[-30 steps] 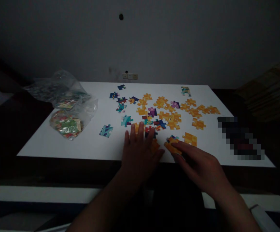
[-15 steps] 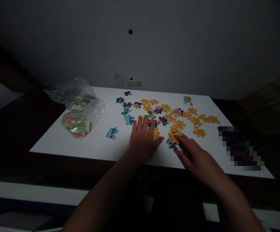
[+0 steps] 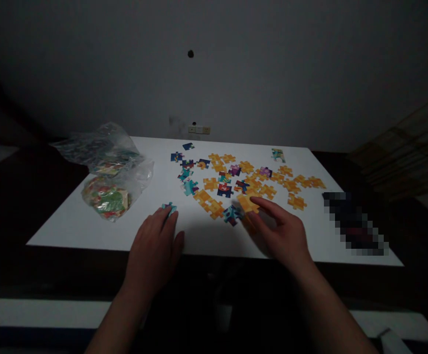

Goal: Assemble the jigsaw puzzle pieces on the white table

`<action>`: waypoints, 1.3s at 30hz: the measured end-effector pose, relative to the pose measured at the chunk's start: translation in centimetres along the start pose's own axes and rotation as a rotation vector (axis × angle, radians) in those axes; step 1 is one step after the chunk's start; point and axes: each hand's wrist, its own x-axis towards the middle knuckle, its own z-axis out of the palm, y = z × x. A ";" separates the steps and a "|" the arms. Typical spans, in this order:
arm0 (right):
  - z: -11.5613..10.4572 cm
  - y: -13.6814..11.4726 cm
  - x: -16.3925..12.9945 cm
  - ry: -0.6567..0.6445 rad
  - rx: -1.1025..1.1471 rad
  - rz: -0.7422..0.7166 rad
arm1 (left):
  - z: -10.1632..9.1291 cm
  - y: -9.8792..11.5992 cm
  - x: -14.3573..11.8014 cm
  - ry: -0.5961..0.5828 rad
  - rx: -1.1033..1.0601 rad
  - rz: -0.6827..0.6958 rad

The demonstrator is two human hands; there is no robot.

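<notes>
My left hand (image 3: 155, 243) lies over the near left part of the table, its fingertips resting on a light-blue puzzle piece (image 3: 169, 208) that they partly cover. Thumb and fingers of that hand are stretched out. My right hand (image 3: 282, 233) pinches a yellow puzzle piece (image 3: 248, 202) between thumb and forefinger, close to the middle pieces. Just left of it is a teal-and-dark puzzle piece (image 3: 230, 215), beside a run of yellow pieces (image 3: 209, 203). A dark-blue piece with a red figure (image 3: 225, 190) lies behind these.
Many loose yellow pieces (image 3: 291, 186) spread to the right across the white table (image 3: 88, 236). Several blue pieces (image 3: 188, 163) lie at the back left. Clear plastic bags with pieces (image 3: 108, 196) stand at left. A pixelated dark object (image 3: 354, 223) is at right.
My left hand has moved left from the middle pieces onto the light-blue piece. My right hand has moved left with the yellow piece. The teal-and-dark piece now lies further left.
</notes>
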 end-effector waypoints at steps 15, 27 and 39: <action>2.5 -2.6 -3.4 -0.050 -0.281 -0.280 | -0.3 3.3 -1.2 0.270 -0.164 0.158; 2.6 -4.7 -6.3 -0.116 -0.413 -0.425 | 0.8 8.0 -2.8 0.192 -0.321 0.200; 3.6 -2.8 -9.3 -0.068 -0.375 -0.397 | -0.1 7.5 -1.1 0.103 -0.316 0.139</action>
